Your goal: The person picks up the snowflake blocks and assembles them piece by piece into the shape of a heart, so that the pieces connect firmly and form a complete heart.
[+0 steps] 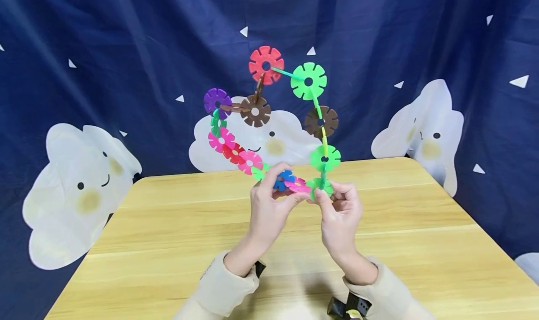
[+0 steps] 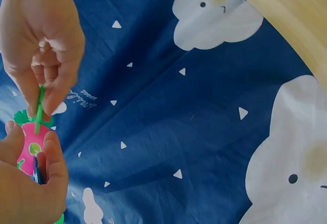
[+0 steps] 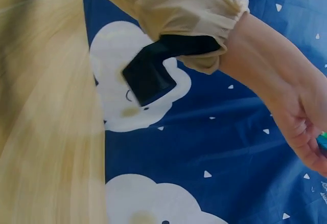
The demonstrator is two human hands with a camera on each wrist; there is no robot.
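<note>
A ring of slotted plastic snowflake discs stands up above the table, held by both hands. My left hand [image 1: 269, 207] pinches its lower part, near a blue disc [image 1: 280, 182] and a pink disc [image 1: 298, 185]. Thumb and fingers of my right hand [image 1: 343, 217] grip a green disc [image 1: 316, 189] at the lower right corner. At the top are a red disc [image 1: 262, 58] and a bright green disc [image 1: 318, 76]. A purple disc [image 1: 214, 97] marks the left side, with a brown disc [image 1: 255, 116] beside it. In the left wrist view, a pink disc [image 2: 30, 134] shows between the hands.
A light wooden table [image 1: 189, 226] lies under the hands. Behind it hangs a dark blue curtain [image 1: 147, 39] with white clouds and triangles. Black devices sit at both sleeve cuffs, including a wrist device [image 1: 358, 303] on the right.
</note>
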